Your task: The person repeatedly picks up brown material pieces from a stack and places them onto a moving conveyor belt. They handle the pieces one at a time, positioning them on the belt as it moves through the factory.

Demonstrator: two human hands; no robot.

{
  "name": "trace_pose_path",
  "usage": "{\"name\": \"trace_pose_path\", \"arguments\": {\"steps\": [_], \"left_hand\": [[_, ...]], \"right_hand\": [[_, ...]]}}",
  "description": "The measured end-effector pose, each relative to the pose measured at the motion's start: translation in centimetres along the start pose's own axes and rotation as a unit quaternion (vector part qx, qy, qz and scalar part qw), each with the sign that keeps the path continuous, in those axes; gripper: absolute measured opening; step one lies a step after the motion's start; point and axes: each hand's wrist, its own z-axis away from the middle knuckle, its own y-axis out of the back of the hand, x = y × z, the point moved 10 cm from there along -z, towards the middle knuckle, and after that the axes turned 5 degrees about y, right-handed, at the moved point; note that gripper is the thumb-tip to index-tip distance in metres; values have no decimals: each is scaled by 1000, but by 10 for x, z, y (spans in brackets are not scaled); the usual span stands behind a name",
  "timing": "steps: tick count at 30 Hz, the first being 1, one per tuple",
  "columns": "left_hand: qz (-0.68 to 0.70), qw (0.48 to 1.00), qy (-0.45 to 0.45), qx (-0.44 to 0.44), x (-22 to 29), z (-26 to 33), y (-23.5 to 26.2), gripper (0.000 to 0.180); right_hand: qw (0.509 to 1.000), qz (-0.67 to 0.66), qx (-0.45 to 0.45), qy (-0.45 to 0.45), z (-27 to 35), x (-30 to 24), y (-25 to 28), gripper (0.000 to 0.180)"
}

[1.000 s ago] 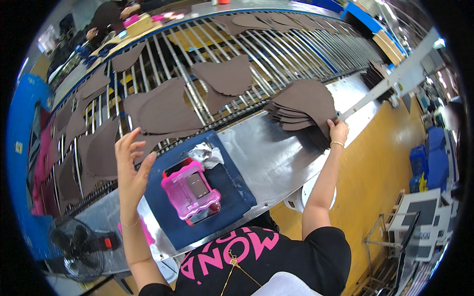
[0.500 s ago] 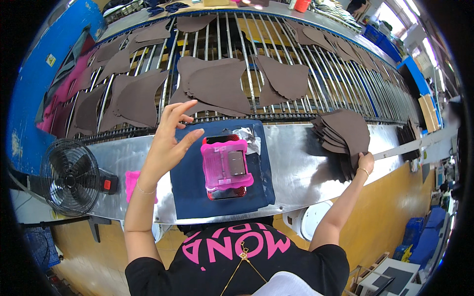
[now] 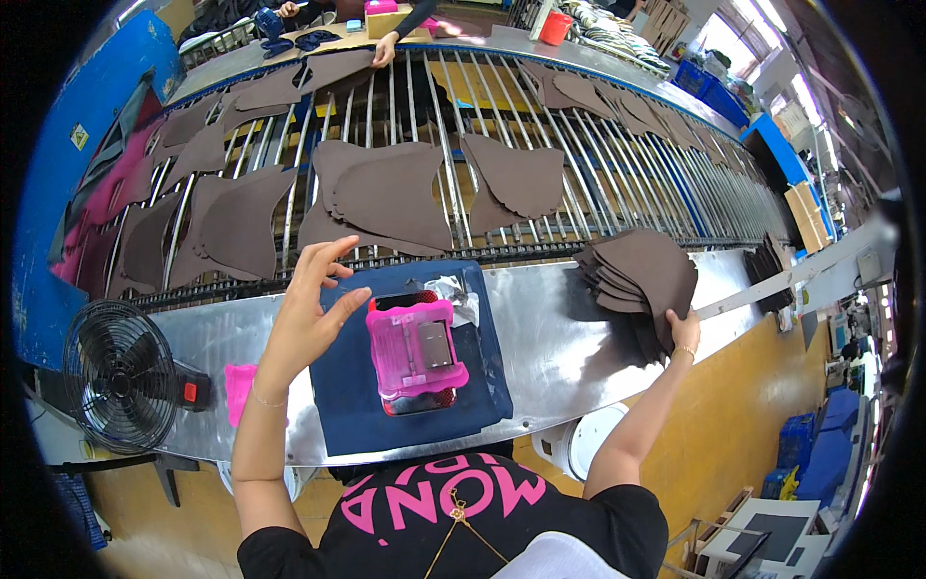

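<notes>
My left hand (image 3: 313,307) is raised over the left edge of a dark blue mat (image 3: 342,420), fingers apart and nothing in them. At the right, my right hand (image 3: 683,333) grips the near edge of a fanned stack of dark brown cut pieces (image 3: 651,270), which look like leather or a similar sheet. Its fingertips are partly hidden. On the mat a pink frame-like holder (image 3: 395,343) with a small grey block (image 3: 434,344) lies on a red-edged device. Beyond, brown pieces (image 3: 391,188) rest in overlapping groups on a roller conveyor (image 3: 453,193).
A black fan (image 3: 118,376) stands on the metal table (image 3: 545,357) at left, beside a pink piece (image 3: 239,391). A pale bar (image 3: 791,277) juts in from the right. Across the conveyor, a co-worker's hand (image 3: 385,50) touches a brown piece. White buckets (image 3: 593,439) stand below the table.
The whole view has shifted slightly, so things sit lower and further left. A co-worker's arm has come in at the far side, its hand on a brown piece. My hands keep much the same pose.
</notes>
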Motion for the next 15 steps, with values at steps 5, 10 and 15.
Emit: {"name": "trace_pose_path", "arguments": {"steps": [5,10,15], "left_hand": [[-6,1000,-5,-12,4,-3,-1,54],[-14,999,-37,-9,21,-11,-15,58],[114,992,13,58,8,-8,-3,66]], "right_hand": [[980,-198,11,20,41,-78,52,40],[886,-422,15,189,89,-211,109,38],[807,-505,-28,306,146,-313,89,35]]}}
